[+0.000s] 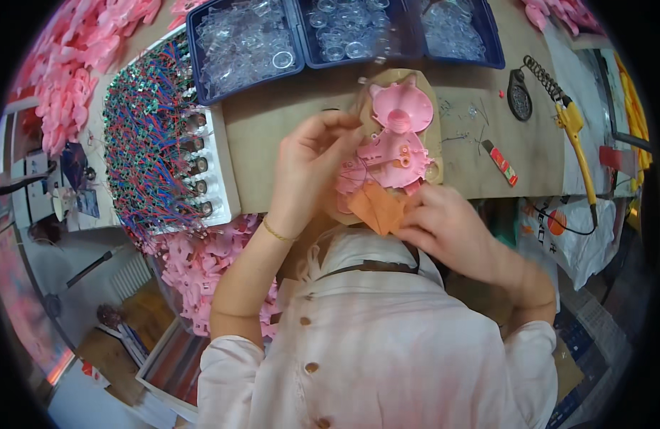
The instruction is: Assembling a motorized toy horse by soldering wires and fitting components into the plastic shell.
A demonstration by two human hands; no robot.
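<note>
A pink plastic toy housing [395, 143], with a round domed part at its far end and small posts and gears showing inside, lay on a tan wooden jig block [423, 125] at the near edge of the brown workbench [287, 114]. The left hand [308, 168] sat just left of the housing, its fingers curled and pinched together at the housing's upper left edge, seemingly on a thin wire, though what it pinched was too small to tell. The right hand [448, 229] came in below the housing, closed on an orange piece [376, 207] that touched the housing's near edge. Beyond the housing stood blue trays [301, 43] filled with clear plastic parts. Left of the housing, a white tray [219, 157] held rows of small motors with red and blue wires [144, 143]. Right of the housing lay a small red and green tool [500, 163], and farther right a yellow-handled soldering iron [576, 136] with a coiled stand. Heaps of pink plastic shells [194, 264] lay below the white tray.
</note>
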